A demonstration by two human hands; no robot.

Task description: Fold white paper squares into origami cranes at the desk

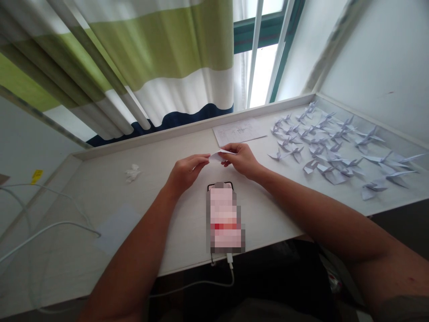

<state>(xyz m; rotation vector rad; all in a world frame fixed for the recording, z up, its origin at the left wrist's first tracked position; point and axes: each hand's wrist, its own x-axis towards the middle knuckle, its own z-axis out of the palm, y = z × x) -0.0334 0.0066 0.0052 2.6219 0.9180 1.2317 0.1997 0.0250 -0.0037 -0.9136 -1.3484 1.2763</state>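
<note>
Both my hands hold one small folded piece of white paper (217,156) just above the white desk (161,210). My left hand (186,171) pinches its left end with closed fingers. My right hand (241,158) grips its right end, fingers curled over the fold. A phone (224,217) lies flat on the desk right below my hands, with a white cable plugged into its near end.
Several folded paper cranes (330,143) cover the desk's right part. A printed sheet (239,130) lies by the back rim. A crumpled paper scrap (133,172) sits at left, near a flat sheet (117,226) and white cables (50,228). A striped curtain and window stand behind.
</note>
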